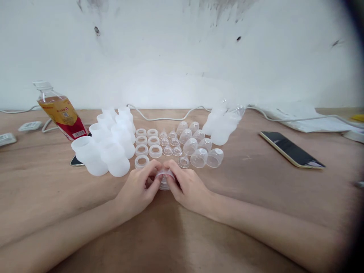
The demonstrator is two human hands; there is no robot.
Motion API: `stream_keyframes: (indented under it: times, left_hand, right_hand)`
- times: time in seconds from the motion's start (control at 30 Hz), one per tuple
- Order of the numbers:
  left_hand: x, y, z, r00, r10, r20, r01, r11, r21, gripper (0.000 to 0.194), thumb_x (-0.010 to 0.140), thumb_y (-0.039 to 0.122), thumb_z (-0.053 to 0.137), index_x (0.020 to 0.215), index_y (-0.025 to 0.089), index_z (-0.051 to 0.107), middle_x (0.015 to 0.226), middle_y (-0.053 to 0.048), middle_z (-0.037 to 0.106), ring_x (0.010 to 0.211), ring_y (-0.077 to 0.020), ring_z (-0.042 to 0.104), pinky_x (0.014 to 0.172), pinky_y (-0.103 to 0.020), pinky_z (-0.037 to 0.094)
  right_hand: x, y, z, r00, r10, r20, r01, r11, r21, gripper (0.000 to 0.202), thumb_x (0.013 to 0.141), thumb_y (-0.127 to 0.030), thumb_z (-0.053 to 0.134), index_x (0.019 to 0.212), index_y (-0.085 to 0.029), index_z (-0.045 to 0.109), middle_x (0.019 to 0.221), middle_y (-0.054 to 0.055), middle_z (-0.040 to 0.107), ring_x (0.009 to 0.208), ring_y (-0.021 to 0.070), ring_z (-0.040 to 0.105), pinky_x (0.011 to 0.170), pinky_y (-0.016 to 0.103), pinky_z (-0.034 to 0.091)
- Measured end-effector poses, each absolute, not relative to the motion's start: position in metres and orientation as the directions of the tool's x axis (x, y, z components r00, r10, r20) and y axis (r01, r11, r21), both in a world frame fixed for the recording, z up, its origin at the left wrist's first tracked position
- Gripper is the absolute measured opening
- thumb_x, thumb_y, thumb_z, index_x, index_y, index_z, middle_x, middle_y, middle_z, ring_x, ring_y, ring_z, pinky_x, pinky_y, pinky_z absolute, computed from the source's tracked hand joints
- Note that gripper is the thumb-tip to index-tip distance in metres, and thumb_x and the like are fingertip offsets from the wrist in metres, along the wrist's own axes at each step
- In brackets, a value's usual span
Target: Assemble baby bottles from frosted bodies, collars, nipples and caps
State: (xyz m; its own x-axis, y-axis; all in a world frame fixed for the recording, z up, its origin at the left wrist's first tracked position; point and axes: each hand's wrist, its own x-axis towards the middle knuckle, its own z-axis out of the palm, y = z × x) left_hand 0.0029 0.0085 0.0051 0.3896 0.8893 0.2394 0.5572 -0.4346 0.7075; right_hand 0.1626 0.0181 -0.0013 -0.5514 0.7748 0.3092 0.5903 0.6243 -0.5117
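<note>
My left hand [140, 188] and my right hand [186, 185] meet at the middle of the table. Their thumbs and fingers close on a translucent bottle ring with a clear nipple [164, 181] in it, low over the wood. Fingers partly cover both parts. Just beyond lie two columns of translucent rings [141, 150]. Beside them are several clear nipples [167, 151], the nearest one [183, 162] by my right knuckles. Clear dome caps [198, 157] sit to the right of these.
Frosted baby bottles [114, 159] stand grouped on the left, partly over a phone [76, 162]. Assembled bottles [220, 129] stand back right. A drink bottle [64, 112] is far left, another phone [291, 149] right. A white cable [162, 119] runs along the wall near a plastic bag [298, 117].
</note>
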Motion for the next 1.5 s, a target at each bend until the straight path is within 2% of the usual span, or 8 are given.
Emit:
stream_keyframes:
  times: [0.17,0.27,0.47,0.6,0.8,1.03,1.2,1.5]
  left_hand:
    - [0.002,0.0076,0.0073,0.379,0.898,0.222,0.601,-0.421,0.679,0.002,0.083,0.02,0.037,0.082,0.021,0.039,0.058,0.007,0.046,0.049,-0.0084,0.043,0.047,-0.018,0.032]
    - [0.0003,0.0066,0.008,0.38,0.9,0.212,0.605,-0.416,0.679,0.004,0.084,0.024,0.039,0.086,0.021,0.037,0.056,0.008,0.043,0.045,-0.0083,0.04,0.044,-0.019,0.03]
    - [-0.0019,0.0082,0.0034,0.349,0.909,0.226,0.585,-0.4,0.705,0.008,0.081,0.022,0.044,0.084,0.022,0.036,0.055,0.009,0.043,0.044,-0.0075,0.04,0.044,-0.018,0.029]
    - [-0.002,0.0112,0.0024,0.357,0.903,0.241,0.627,-0.423,0.654,0.012,0.077,0.015,0.046,0.082,0.022,0.037,0.059,0.008,0.044,0.048,-0.0077,0.041,0.047,-0.018,0.031]
    - [-0.0007,0.0115,0.0033,0.417,0.865,0.28,0.644,-0.498,0.58,0.012,0.077,0.013,0.045,0.081,0.022,0.037,0.065,0.007,0.047,0.053,-0.0086,0.044,0.05,-0.019,0.033]
    - [-0.0052,0.0103,-0.0012,0.399,0.876,0.27,0.656,-0.478,0.584,0.014,0.076,0.014,0.045,0.082,0.022,0.036,0.064,0.007,0.047,0.052,-0.0091,0.045,0.049,-0.019,0.033]
    - [-0.0067,0.0119,0.0003,0.427,0.869,0.251,0.653,-0.488,0.579,0.013,0.074,0.015,0.047,0.079,0.022,0.038,0.063,0.007,0.048,0.05,-0.0085,0.045,0.049,-0.019,0.034]
    - [-0.0034,0.0115,0.0015,0.483,0.83,0.28,0.684,-0.557,0.471,0.013,0.076,0.012,0.042,0.081,0.022,0.037,0.067,0.005,0.049,0.053,-0.0097,0.047,0.049,-0.02,0.034]
  right_hand:
    - [0.1644,0.0216,0.0007,-0.548,0.778,0.306,0.554,0.612,-0.564,0.011,0.085,-0.02,0.034,0.094,-0.02,0.04,0.064,-0.003,0.05,0.052,0.0095,0.045,0.052,0.021,0.034]
    - [0.1673,0.0238,0.0041,-0.556,0.77,0.313,0.492,0.608,-0.623,0.009,0.086,-0.022,0.035,0.094,-0.02,0.039,0.069,-0.002,0.05,0.055,0.009,0.045,0.053,0.021,0.036]
    - [0.1702,0.0259,0.0049,-0.565,0.767,0.303,0.433,0.589,-0.682,0.017,0.076,-0.016,0.046,0.092,-0.02,0.04,0.074,-0.002,0.052,0.048,0.0059,0.042,0.049,0.019,0.036]
    - [0.1677,0.0247,0.0032,-0.528,0.781,0.333,0.455,0.592,-0.665,0.019,0.073,-0.01,0.044,0.09,-0.019,0.042,0.074,-0.002,0.053,0.05,0.0061,0.044,0.049,0.019,0.037]
    - [0.1643,0.0217,0.0006,-0.501,0.786,0.361,0.493,0.602,-0.628,0.021,0.072,-0.006,0.041,0.088,-0.019,0.041,0.073,-0.001,0.052,0.059,0.0088,0.048,0.053,0.019,0.039]
    - [0.1677,0.0207,0.0026,-0.546,0.767,0.336,0.474,0.614,-0.631,0.02,0.073,-0.011,0.046,0.09,-0.02,0.04,0.075,-0.002,0.051,0.048,0.0056,0.042,0.049,0.019,0.037]
    - [0.167,0.0208,0.0032,-0.547,0.762,0.347,0.489,0.628,-0.606,0.022,0.069,-0.007,0.044,0.087,-0.02,0.041,0.07,-0.003,0.05,0.049,0.0065,0.042,0.05,0.02,0.036]
    - [0.1637,0.0191,0.0006,-0.52,0.777,0.354,0.482,0.609,-0.629,0.024,0.067,-0.004,0.043,0.084,-0.02,0.04,0.073,-0.003,0.05,0.051,0.0062,0.043,0.051,0.019,0.037]
